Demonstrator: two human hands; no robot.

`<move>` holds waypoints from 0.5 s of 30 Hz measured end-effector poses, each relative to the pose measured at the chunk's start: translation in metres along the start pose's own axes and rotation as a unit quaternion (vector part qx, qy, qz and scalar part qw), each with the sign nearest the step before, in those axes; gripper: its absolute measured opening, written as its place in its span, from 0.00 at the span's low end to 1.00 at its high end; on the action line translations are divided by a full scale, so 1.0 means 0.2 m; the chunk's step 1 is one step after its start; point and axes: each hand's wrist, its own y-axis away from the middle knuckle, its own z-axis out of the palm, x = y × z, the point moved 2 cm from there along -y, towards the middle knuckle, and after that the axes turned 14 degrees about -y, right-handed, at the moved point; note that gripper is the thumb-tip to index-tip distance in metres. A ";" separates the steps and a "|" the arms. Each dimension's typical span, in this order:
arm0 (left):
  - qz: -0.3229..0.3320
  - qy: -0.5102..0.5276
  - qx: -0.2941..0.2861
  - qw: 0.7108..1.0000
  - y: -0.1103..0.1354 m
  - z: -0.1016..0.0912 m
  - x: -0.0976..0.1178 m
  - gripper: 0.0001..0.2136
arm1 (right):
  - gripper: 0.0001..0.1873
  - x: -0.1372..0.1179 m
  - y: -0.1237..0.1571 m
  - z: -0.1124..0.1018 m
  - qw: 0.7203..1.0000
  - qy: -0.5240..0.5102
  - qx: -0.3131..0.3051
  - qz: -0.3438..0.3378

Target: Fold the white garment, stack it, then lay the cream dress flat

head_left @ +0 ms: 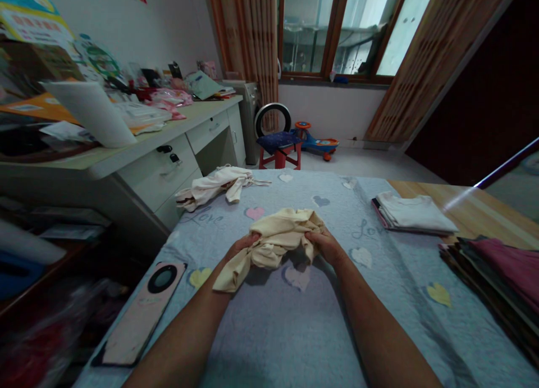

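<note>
A bunched cream-coloured garment (pixel 280 231) is held between my two hands, just above the heart-patterned sheet (pixel 290 332). My left hand (pixel 244 245) grips its left side, the thumb on top. On the right side, my right hand (pixel 324 242) pinches the cloth with the fingers partly hidden behind it. One end of the garment hangs down over my left wrist. Its exact kind does not show because the fabric is crumpled. Beyond it, at the far left edge of the sheet, lies another crumpled off-white garment (pixel 219 186) with thin strings.
A pink phone (pixel 141 312) lies at the left edge. To the right are a folded white shirt stack (pixel 415 213) and a pile of dark and pink folded clothes (pixel 501 275). A cluttered desk (pixel 168 141) stands left; a red stool (pixel 280 155) is beyond the bed.
</note>
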 end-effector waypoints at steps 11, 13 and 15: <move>-0.006 0.075 0.039 0.996 -0.03 -0.07 0.01 0.20 | 0.26 -0.04 0.05 -0.08 0.993 -0.020 0.063 0.095; -0.001 0.039 0.023 0.999 -0.03 -0.06 0.03 0.23 | 0.27 -0.05 0.03 -0.13 0.993 -0.011 0.096 0.064; 0.018 -0.017 0.044 0.999 -0.05 -0.04 0.04 0.26 | 0.27 -0.08 0.01 -0.16 0.993 -0.011 0.107 0.053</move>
